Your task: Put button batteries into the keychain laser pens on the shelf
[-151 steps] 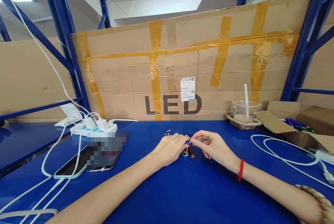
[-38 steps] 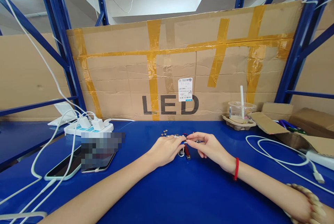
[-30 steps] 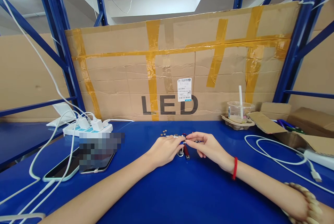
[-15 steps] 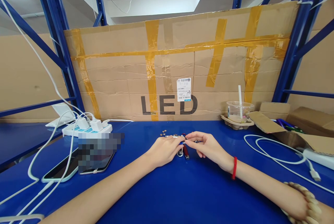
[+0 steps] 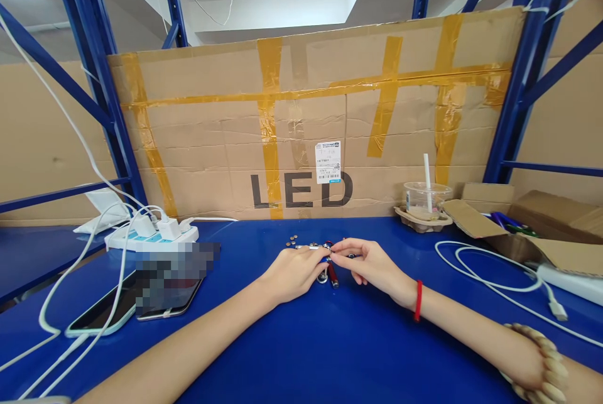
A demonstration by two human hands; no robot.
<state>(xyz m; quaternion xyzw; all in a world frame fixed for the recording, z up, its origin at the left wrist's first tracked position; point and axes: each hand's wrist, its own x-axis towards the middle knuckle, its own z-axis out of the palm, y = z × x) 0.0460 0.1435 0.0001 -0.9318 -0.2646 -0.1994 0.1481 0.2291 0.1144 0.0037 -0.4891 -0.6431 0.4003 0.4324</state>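
My left hand (image 5: 293, 275) and my right hand (image 5: 370, 261) meet at mid-table, fingertips pinched together around something small that they mostly hide. A slim silvery-white piece (image 5: 307, 247) shows along the far edge of my left hand. Just below the fingertips is a dark red, thin cylinder (image 5: 333, 274) with a dark end. Beside it is a silver metal ring or clip (image 5: 323, 277). Whether these are held or lie on the table, I cannot tell. Several small round metal discs (image 5: 293, 240), like button cells, lie beyond my left hand.
Two phones (image 5: 106, 310) and a white power strip (image 5: 151, 237) with cables are at left. At right are a plastic cup with straw (image 5: 427, 200) on a cardboard carrier, a coiled white cable (image 5: 490, 278) and an open carton (image 5: 537, 253). A cardboard sheet (image 5: 211, 140) stands behind.
The whole view has shifted slightly, so things appear a little further left. Both hands keep almost the same pose at the same spot.
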